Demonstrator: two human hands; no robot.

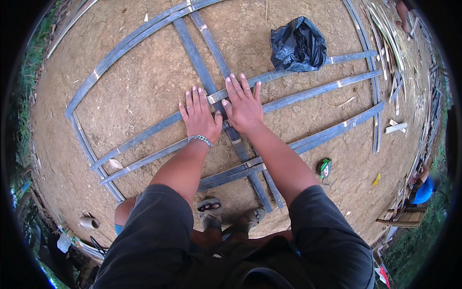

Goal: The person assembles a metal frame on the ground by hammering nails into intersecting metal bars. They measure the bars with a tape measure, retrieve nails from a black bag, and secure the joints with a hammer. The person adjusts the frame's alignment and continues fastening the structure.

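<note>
Dark grey split bamboo strips lie on the bare earth, crossing each other in a large grid frame. My left hand (201, 115) rests palm down with fingers stretched out, over a long crosswise strip (149, 131) just left of the middle crossing. My right hand (244, 105) lies flat beside it, fingers spread, over the crosswise strips right of that crossing. Between the two thumbs runs a lengthwise strip (220, 110). Neither hand grips anything. What lies under the palms is hidden. A chain bracelet (200, 139) circles my left wrist.
A black plastic bag (298, 45) sits open on a far strip. A green and black tape measure (324, 168) lies to the right. Pale split strips (387, 36) are piled at the far right. A person in blue (423, 191) is at the right edge, near a slatted wooden seat (406, 216).
</note>
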